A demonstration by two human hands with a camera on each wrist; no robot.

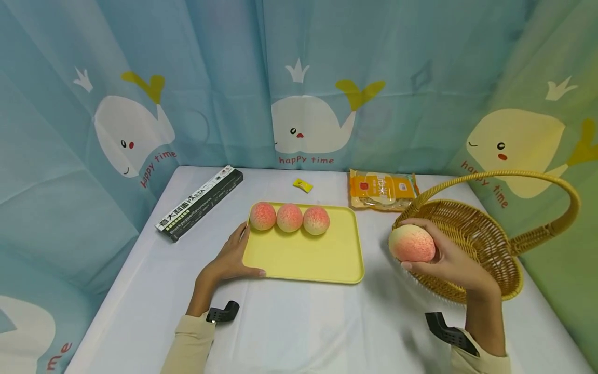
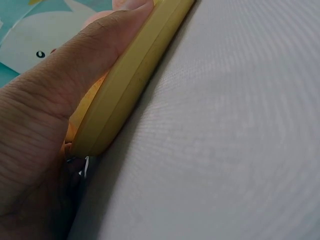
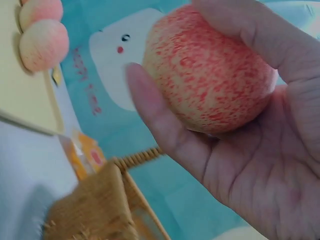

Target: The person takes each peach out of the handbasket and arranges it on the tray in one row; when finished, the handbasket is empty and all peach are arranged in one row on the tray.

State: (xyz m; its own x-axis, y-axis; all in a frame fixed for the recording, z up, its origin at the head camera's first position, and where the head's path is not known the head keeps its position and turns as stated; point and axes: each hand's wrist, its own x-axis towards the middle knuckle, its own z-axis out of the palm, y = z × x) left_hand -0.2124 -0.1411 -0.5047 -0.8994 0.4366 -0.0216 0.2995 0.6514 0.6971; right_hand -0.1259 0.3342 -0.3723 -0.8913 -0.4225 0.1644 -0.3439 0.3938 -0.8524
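A yellow tray (image 1: 299, 259) lies on the table with three pink-and-cream peaches (image 1: 289, 217) in a row along its back edge. My left hand (image 1: 233, 257) grips the tray's left front corner, thumb at the front rim and fingers along the left side. The left wrist view shows that thumb (image 2: 95, 50) lying along the tray's rim (image 2: 125, 85). With my right hand (image 1: 450, 265) I hold another peach (image 1: 411, 243) over the left side of a wicker basket (image 1: 509, 244). In the right wrist view thumb and fingers curl round this peach (image 3: 210, 75).
The basket's tall arched handle (image 1: 551, 182) rises at the right. An orange food packet (image 1: 383, 191) lies behind, left of the basket. A small yellow wrapped piece (image 1: 303, 185) sits behind the tray. At the left is a long black-and-white pasta box (image 1: 201, 202). Printed curtains (image 1: 224, 104) surround the table.
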